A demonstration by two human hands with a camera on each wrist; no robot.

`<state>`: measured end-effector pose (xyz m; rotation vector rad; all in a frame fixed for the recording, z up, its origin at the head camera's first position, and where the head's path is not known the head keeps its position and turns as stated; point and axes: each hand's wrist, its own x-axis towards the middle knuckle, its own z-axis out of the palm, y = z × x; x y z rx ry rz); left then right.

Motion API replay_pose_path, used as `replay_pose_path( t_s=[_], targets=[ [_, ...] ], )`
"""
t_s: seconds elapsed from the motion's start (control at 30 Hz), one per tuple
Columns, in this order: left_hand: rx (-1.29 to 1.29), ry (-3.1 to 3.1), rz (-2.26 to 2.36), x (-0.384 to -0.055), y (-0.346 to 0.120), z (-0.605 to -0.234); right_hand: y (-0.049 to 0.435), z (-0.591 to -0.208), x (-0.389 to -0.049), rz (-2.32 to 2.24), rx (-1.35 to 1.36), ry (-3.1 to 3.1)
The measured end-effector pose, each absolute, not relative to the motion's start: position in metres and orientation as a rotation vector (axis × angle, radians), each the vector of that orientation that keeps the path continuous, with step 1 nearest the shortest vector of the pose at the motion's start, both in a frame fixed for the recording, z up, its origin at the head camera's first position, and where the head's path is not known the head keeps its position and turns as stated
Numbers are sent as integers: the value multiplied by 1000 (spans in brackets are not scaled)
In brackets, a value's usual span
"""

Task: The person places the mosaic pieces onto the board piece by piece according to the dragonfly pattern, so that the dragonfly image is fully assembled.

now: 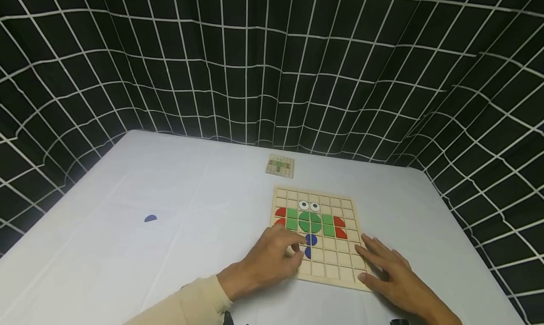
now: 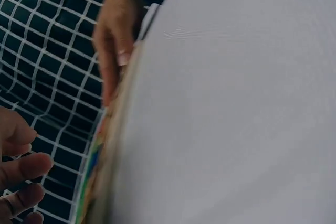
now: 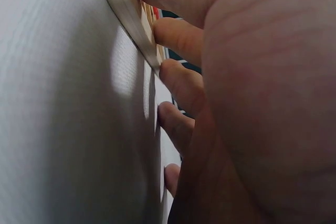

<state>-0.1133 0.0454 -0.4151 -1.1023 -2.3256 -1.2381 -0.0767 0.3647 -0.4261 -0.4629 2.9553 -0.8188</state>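
A square wooden grid board (image 1: 331, 270) lies on the table with flat coloured pieces in its cells. My left hand (image 1: 272, 254) hovers at the board's left side, thumb and index finger apart beside the blue pieces (image 1: 313, 240). A lower blue piece (image 1: 308, 252) sits close to the thumb tip, and nothing shows between the fingertips. In the left wrist view the left fingers (image 2: 26, 166) are loosely bent. My right hand (image 1: 391, 273) rests with spread fingers on the board's right edge; its thumb and fingertips touch the wooden rim (image 3: 128, 14) in the right wrist view.
A small pattern card (image 1: 280, 166) lies beyond the board, showing a similar coloured figure. One loose blue half-disc (image 1: 150, 218) is far to the left on the white tabletop (image 1: 204, 188). Dark curtains with a white grid (image 1: 255, 70) surround the table.
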Motion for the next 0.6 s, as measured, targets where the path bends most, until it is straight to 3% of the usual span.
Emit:
replay_pose_path(
  t_s=[0.2,0.6],
  targets=[
    [-1049,-2265,-1239,-114,14,-399,364,-428,-75,-830,-463,2964],
    [-667,-2264,-1115,-120,-79,-383,364,-427,-75,-799,-457,2977]
  ],
)
